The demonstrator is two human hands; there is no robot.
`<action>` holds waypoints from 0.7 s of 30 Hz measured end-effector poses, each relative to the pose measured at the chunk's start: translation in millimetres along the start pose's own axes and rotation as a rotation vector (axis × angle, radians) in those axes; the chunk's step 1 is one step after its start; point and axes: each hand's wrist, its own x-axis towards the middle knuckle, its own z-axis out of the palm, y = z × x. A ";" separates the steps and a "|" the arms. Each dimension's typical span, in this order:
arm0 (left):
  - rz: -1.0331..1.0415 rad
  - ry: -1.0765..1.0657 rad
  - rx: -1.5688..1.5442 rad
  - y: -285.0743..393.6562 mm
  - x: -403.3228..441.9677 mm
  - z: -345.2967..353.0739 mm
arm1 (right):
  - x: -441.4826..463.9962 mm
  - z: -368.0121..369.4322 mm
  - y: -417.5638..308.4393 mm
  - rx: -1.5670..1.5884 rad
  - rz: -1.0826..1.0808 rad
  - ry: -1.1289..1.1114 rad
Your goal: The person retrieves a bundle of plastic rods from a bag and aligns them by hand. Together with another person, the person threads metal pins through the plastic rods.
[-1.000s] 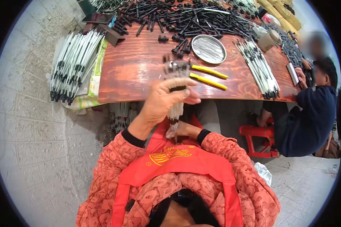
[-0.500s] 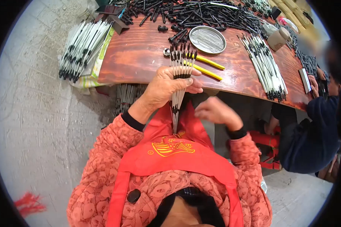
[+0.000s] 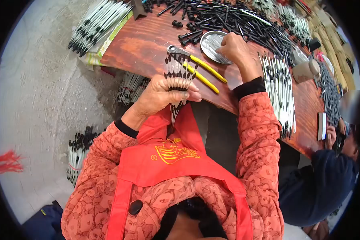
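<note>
My left hand (image 3: 158,94) is closed around a fanned bundle of thin white rods with black fittings (image 3: 179,76), held upright over my lap at the table's front edge. My right hand (image 3: 236,50) is over the round metal dish (image 3: 213,45), fingertips bent down at its right side; whether they pinch anything is too small to tell. Thin clear or silvery pieces lie in the dish. Pliers with yellow handles (image 3: 209,69) rest on the table just beyond the held bundle, their jaws partly behind its tips.
Black parts (image 3: 224,18) are heaped along the table's back. Bundles of white rods lie at the right (image 3: 277,92) and far left (image 3: 102,24). A beige cup (image 3: 306,71) stands at the right. A person in dark blue (image 3: 318,188) sits at the right, hands near a white box (image 3: 321,126).
My right hand has moved from my lap up to the metal dish. My left hand still holds the bundle. The view has turned and shifted, showing more rod bundles below the table's left side.
</note>
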 end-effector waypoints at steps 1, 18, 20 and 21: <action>0.006 0.012 0.002 0.7 -1.2 -1.2 | 5.1 6.6 1.6 -0.016 0.017 0.003; -0.044 -0.132 -0.066 10.5 17.9 -14.2 | -10.9 1.3 13.1 0.101 0.113 0.206; -0.039 -0.132 -0.044 14.4 20.4 -15.4 | -24.7 -9.0 7.5 0.195 0.160 0.262; -0.038 -0.131 -0.048 14.9 22.1 -16.4 | -34.0 -21.0 -1.0 0.239 0.176 0.290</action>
